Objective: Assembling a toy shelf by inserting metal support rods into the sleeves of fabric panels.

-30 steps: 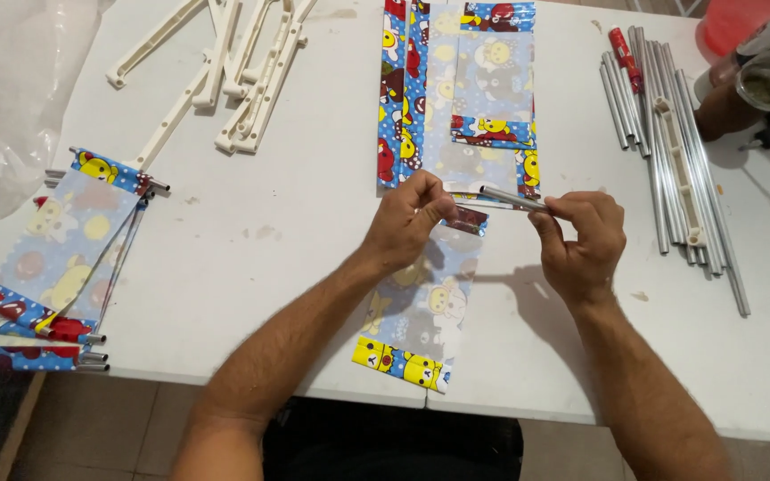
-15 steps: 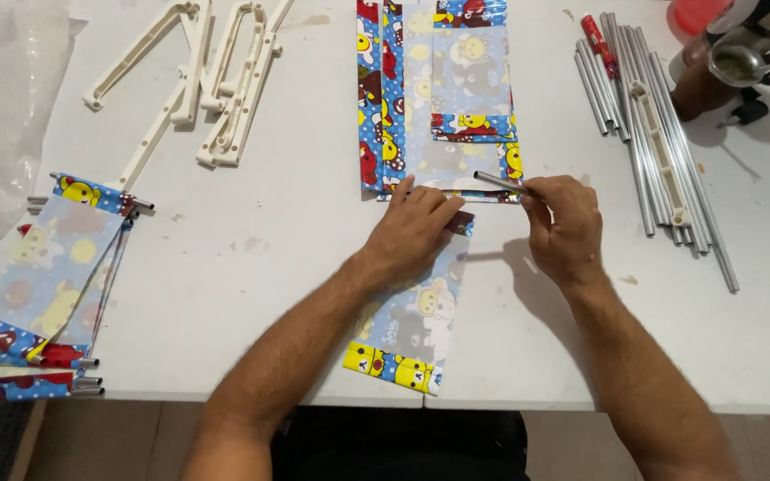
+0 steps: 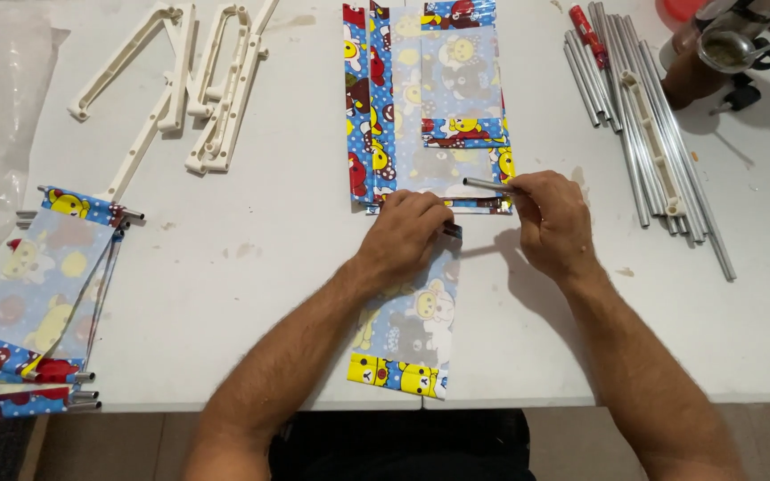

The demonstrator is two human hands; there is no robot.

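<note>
Right hand (image 3: 552,218) clamped on metal rod (image 3: 485,185). Left hand (image 3: 407,236) closed, pinching top edge of cartoon-print fabric strip (image 3: 412,334), just left of rod. Rod bundle (image 3: 643,134) well right of rod.

1. The fabric panel (image 3: 407,338) under the hands is pale blue with cartoon animals, and its near edge is a yellow strip.
2. The stacked panels (image 3: 430,98) carry the same print, with red, yellow and blue dotted borders.
3. The rod (image 3: 485,185) in the right hand (image 3: 552,218) is silver.
4. The tube bundle (image 3: 643,134) is silver-grey.
5. The plastic brackets (image 3: 189,80) are cream-white.
6. The table (image 3: 251,267) is white.
</note>
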